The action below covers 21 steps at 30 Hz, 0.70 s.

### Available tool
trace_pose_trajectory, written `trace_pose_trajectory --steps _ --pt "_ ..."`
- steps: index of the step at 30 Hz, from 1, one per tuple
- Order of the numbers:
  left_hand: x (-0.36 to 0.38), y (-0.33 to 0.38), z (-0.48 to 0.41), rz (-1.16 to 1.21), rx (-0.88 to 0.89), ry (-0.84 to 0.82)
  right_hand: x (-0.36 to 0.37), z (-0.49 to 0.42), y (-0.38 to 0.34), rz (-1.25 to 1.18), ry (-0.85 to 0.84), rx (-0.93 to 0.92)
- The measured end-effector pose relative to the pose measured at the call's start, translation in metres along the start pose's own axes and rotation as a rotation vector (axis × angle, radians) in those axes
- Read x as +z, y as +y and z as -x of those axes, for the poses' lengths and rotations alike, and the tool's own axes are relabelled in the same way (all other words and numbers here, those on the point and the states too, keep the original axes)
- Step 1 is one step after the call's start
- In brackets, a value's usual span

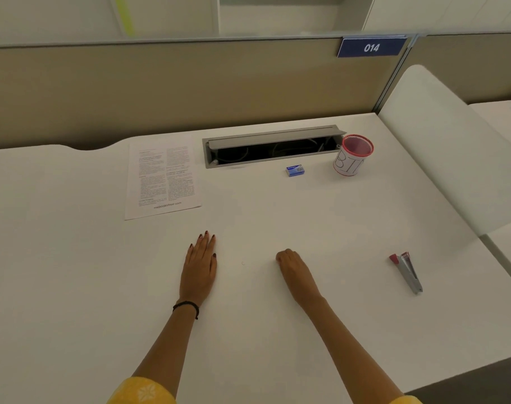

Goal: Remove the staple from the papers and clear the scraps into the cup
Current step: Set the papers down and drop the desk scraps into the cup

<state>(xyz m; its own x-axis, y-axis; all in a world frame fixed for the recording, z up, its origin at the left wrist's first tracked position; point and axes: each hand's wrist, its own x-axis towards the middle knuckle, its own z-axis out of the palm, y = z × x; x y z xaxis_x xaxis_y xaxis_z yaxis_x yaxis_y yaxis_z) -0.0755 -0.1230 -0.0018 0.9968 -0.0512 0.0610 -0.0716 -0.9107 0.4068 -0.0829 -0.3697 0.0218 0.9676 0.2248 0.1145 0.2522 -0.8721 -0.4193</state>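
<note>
removed staple (pixel 243 263): tiny bent wire on desk (pixel 277 217) between hands, light, likely slippery, pinch with fingertips | left hand (pixel 199 269): flat, fingers together, empty | right hand (pixel 292 265): curled, contents cannot tell | papers (pixel 164 177) far left | cup (pixel 353 156) far right

I see a white desk (pixel 277 330) with an open cable tray (pixel 273 147) set into its far side. The papers (pixel 162 177) lie at far left, a small blue box (pixel 295 171) just in front of the tray, the cup (pixel 353 156) by the tray's right end. A stapler (pixel 407 272) lies near right. Both hands rest on the desk: left hand (pixel 200 265) flat, right hand (pixel 292 265) curled, a tiny speck (pixel 243 263) between them.
</note>
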Motion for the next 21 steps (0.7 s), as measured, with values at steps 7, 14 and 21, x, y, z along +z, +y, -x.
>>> trace_pose_trajectory --steps 7,14,21 --pt "0.006 0.011 -0.021 -0.001 0.059 -0.013 -0.054 -0.044 0.056 -0.931 0.323 0.647" --pt "0.011 0.013 -0.05 0.006 0.104 -0.012 -0.134 -0.115 0.118 -1.247 0.62 0.678" --pt "0.011 0.016 -0.072 0.005 0.12 -0.002 -0.177 -0.192 0.15 -1.06 0.812 0.632"
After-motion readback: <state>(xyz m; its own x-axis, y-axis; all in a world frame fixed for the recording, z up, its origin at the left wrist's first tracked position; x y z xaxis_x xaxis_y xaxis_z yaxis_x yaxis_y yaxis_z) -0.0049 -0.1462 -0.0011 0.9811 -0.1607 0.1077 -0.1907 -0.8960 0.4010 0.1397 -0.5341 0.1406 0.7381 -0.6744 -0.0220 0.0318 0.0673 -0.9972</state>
